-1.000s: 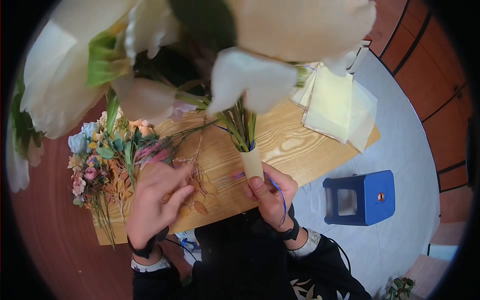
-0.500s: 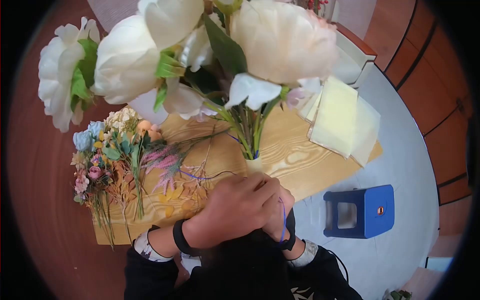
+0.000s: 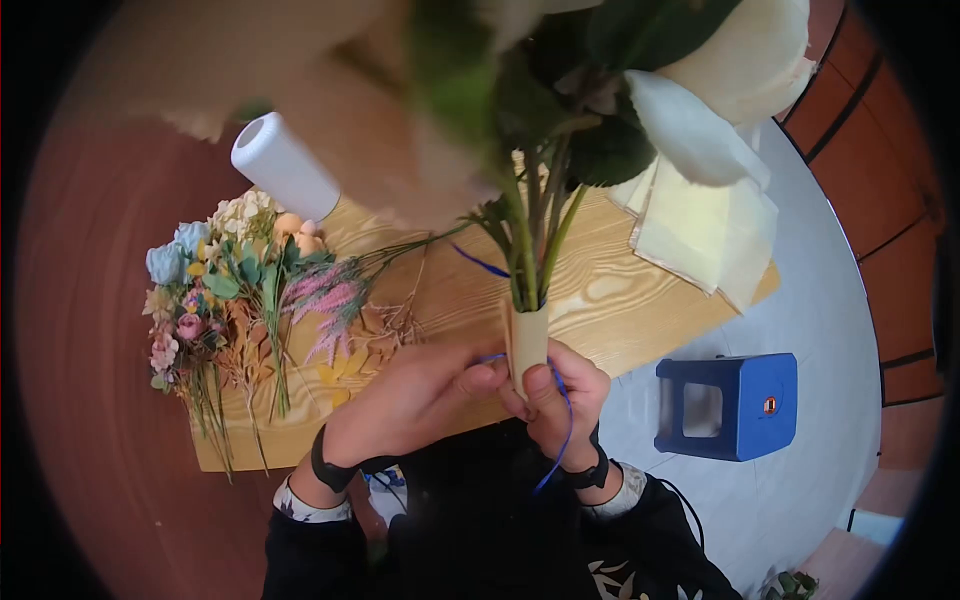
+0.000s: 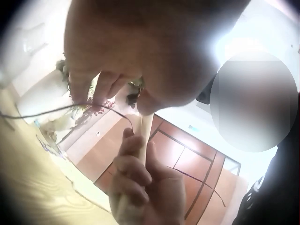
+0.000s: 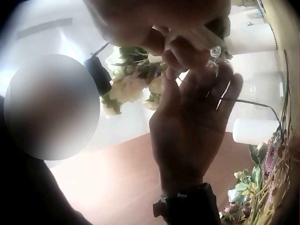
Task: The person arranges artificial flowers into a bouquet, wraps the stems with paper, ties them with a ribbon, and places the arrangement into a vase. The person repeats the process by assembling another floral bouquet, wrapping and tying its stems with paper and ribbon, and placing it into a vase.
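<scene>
My right hand (image 3: 572,402) grips a cream paper wrap (image 3: 528,342) around the stems (image 3: 530,235) of a bouquet. Large white flowers (image 3: 695,125) and dark green leaves spread above it, blurred where closest to the head camera. A thin blue ribbon (image 3: 567,405) passes by the wrap and hangs over the right palm. My left hand (image 3: 405,395) is beside the wrap, thumb close to the paper. In the right wrist view, the left hand's fingers (image 5: 225,86) are fairly straight, and the ribbon (image 5: 251,101) runs past them.
Several artificial flower sprays (image 3: 235,290) lie at the left of the wooden table (image 3: 590,290), with pink sprigs (image 3: 325,300) beside them. A white cylindrical vase (image 3: 285,165) stands behind. Pale wrapping sheets (image 3: 705,235) lie at the right. A blue stool (image 3: 765,405) stands on the floor.
The left hand came in from the left, crossed over the wrap and the right hand, then drew back to the wrap's left side. The bouquet shifted slightly right, uncovering the white vase.
</scene>
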Motion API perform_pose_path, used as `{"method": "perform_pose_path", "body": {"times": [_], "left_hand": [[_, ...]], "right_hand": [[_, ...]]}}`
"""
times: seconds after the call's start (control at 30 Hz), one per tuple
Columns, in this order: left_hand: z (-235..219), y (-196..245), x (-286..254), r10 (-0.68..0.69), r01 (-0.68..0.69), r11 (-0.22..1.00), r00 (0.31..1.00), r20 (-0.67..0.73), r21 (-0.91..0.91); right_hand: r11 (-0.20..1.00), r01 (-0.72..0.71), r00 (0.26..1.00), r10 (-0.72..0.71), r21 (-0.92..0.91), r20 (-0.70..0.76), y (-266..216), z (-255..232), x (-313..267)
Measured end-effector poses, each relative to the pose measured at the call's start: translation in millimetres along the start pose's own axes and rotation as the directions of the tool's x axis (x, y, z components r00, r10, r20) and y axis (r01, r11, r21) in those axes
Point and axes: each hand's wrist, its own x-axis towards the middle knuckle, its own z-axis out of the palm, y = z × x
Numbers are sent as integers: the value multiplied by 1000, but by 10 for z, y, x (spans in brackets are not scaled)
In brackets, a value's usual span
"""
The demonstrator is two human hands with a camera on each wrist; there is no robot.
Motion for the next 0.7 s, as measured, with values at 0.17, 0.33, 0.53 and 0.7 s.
{"method": "perform_pose_path", "body": {"times": [0.17,0.33,0.53,0.7], "left_hand": [[50,-189,-88,111,-107,993,991,74,-59],[81,-174,-128,305,-305,952,952,9,27],[49,125,-132,325,-355,925,925,-199,-139],[72,336,21,493,-503,863,855,-162,-32]], "right_hand": [[1000,-7,984,9,16,-176,-61,69,-1],[991,74,961,-100,-110,-257,41,8,-18],[914,64,973,-146,-400,-177,114,-6,-61],[752,330,884,-458,-571,-92,173,93,-12]]}}
